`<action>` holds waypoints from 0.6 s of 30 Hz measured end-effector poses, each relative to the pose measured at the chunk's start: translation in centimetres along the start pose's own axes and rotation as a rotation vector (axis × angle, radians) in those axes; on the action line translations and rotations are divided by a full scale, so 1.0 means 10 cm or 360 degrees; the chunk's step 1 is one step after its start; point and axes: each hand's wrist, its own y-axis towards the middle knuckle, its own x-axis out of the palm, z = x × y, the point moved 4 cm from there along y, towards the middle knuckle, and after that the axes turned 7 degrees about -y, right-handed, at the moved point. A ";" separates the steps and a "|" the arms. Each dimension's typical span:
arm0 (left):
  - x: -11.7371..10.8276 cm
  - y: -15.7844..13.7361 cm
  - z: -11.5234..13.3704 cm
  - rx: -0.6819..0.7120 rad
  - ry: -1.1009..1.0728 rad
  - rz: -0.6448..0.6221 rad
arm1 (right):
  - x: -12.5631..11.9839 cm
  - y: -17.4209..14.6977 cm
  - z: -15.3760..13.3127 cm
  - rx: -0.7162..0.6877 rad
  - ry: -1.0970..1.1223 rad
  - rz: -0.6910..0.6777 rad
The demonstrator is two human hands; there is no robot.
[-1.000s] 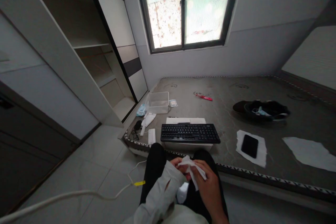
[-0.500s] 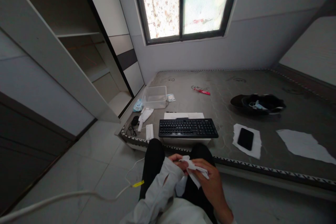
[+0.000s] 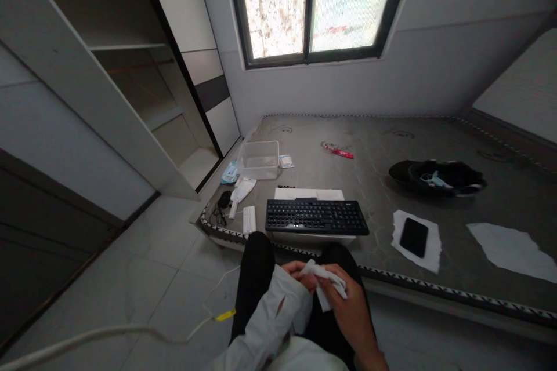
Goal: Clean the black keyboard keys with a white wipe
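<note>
Crumpled white tissue wipe [image 3: 324, 279] pinched betw. my left hand [image 3: 300, 273] & right hand [image 3: 348, 307], both grips closed on it, over my lap, near of black keyboard [image 3: 316, 217].

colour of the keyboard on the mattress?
Black keyboard, resting on a white box; clear in the head view.

The wipe [image 3: 324, 280] pinched between both hands looks like thin, soft, crumpled white tissue or cloth, matt. The keyboard [image 3: 316, 217] is matt black plastic, the tub [image 3: 260, 159] clear smooth plastic, and the phone [image 3: 413, 236] glossy black on a rough-edged paper sheet [image 3: 430, 255]. The mattress [image 3: 374, 185] is dull grey quilted cloth; the floor [image 3: 143, 278] is smooth, faintly glossy tile.
</note>
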 end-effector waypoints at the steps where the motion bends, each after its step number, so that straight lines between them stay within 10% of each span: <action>1: -0.03 0.02 0.00 -0.0001 0.0005 0.0003 | 0.00 0.03 -0.01 -0.0002 0.0000 -0.0096; 8: -0.16 0.08 -0.08 0.0000 0.0118 0.0054 | -0.03 0.17 -0.07 -0.0013 -0.0127 -0.0406; 18: 0.02 0.07 0.10 0.0100 -0.0099 0.0074 | -0.10 0.14 0.04 -0.0038 -0.0182 -0.0041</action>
